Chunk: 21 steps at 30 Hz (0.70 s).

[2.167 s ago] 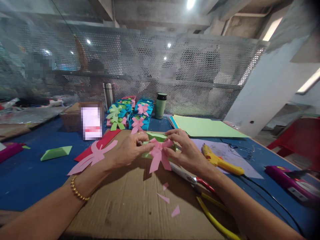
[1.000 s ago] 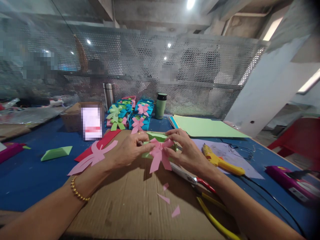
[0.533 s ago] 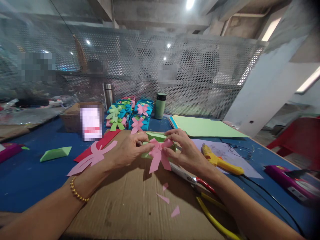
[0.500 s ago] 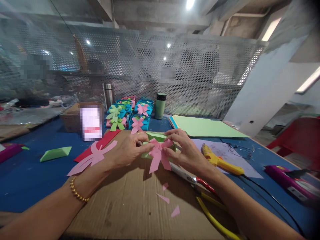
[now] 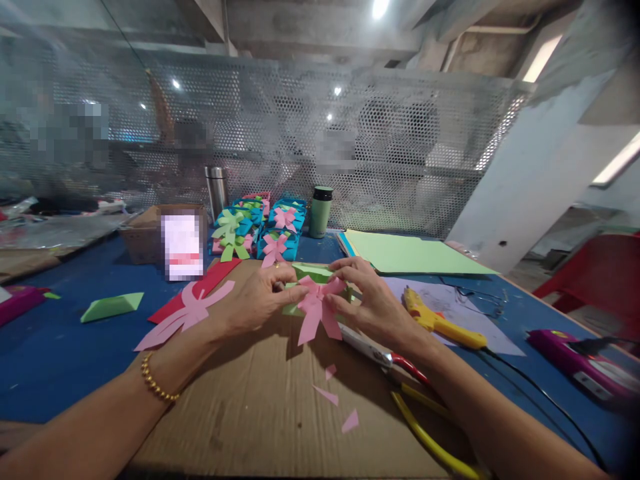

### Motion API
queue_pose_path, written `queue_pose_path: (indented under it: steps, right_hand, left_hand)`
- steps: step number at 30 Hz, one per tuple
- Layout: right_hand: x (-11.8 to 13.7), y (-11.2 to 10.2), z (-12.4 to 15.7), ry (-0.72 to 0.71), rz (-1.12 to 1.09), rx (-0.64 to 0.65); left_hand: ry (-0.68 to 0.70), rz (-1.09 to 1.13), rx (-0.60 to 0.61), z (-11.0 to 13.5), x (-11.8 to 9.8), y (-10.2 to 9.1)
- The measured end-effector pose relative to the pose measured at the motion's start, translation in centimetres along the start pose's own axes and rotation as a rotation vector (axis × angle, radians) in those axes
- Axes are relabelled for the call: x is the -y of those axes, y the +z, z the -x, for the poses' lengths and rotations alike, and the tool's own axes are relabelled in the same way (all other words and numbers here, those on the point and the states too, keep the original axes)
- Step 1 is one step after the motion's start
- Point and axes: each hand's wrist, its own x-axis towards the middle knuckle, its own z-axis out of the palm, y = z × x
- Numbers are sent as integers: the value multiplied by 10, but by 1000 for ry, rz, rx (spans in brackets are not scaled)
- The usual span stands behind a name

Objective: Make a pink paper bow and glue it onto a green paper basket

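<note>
Between my hands a pink paper bow (image 5: 320,310) lies against the front of a light green folded paper box (image 5: 311,271). My left hand (image 5: 265,293) is closed on its left side, thumb on the bow's left loop and fingers behind. From the right, my right hand (image 5: 367,293) pinches the same piece, fingertips on the box's top edge and thumb on the bow. Under them is a brown cardboard sheet (image 5: 260,413). Scissors with a red and yellow handle (image 5: 425,427) lie partly beneath my right forearm. Small pink paper scraps (image 5: 351,421) are scattered on the cardboard.
A yellow glue gun (image 5: 445,325) rests on a lilac sheet at right, near a purple power strip (image 5: 575,367). Pink cut paper (image 5: 193,312) and a green folded strip (image 5: 113,307) lie left. Behind stand finished blue boxes (image 5: 280,243), a green cup (image 5: 321,213) and green sheets (image 5: 415,255).
</note>
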Motion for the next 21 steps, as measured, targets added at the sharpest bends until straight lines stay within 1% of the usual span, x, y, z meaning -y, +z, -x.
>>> queue_pose_path:
  steps: [7,12,21]
  right_hand:
    - [0,-1,-1,-1,0,-2]
    - [0,0,-1,-1,2,0]
    - [1,-1,0,7,7,1]
  left_hand:
    - [-11,15,16,0,-1,-1]
    - [-21,7,6,1,1,-1]
    - [-3,-3,15,1,1,-2]
